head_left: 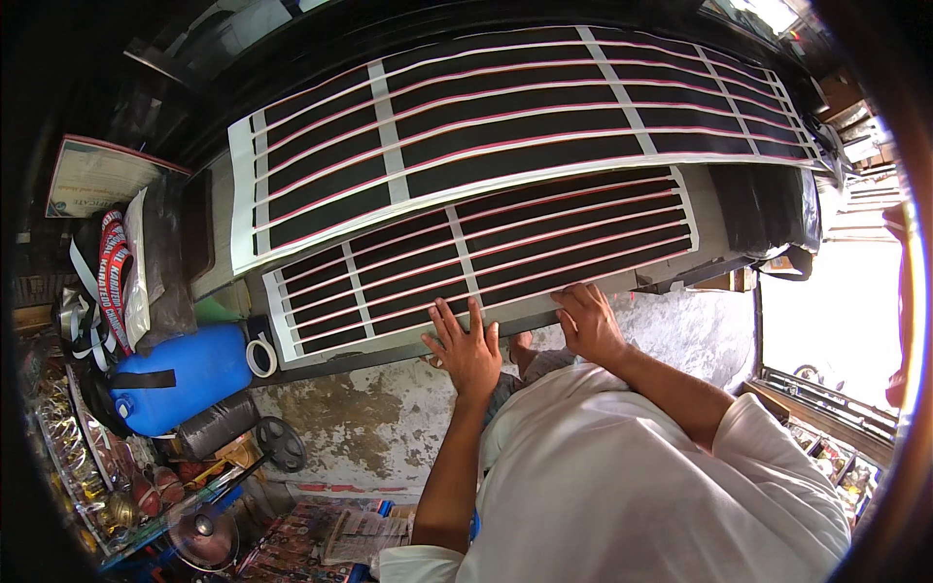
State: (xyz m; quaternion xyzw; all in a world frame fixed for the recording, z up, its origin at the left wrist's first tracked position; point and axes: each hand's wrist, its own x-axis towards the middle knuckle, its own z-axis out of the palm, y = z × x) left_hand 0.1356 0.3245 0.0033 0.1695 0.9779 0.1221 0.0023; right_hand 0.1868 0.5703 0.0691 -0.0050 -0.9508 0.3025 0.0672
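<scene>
Alignment looks like the step in hand here, going by how the smaller sheet of black rectangular panels divided by thin white-and-pink strips (408, 275) lies along the near side of the grey worktop (220, 209). Its far edge seems to run under a larger sheet of the same black-panel, white-strip pattern (515, 107). Hands are apart: the bare left hand (469, 355) is spread, fingertips on the small sheet's near edge, while the bare right hand (591, 330) sits further right with bent fingers by that same edge. Can't tell if the right one is pinching anything or just resting. Imo the next move calls for light, even fingertip pressure, since a shove from one side could skew the thing. White ring-shaped tape roll (260, 358) is just off its left end, next to a blue plastic jug (206, 374).
</scene>
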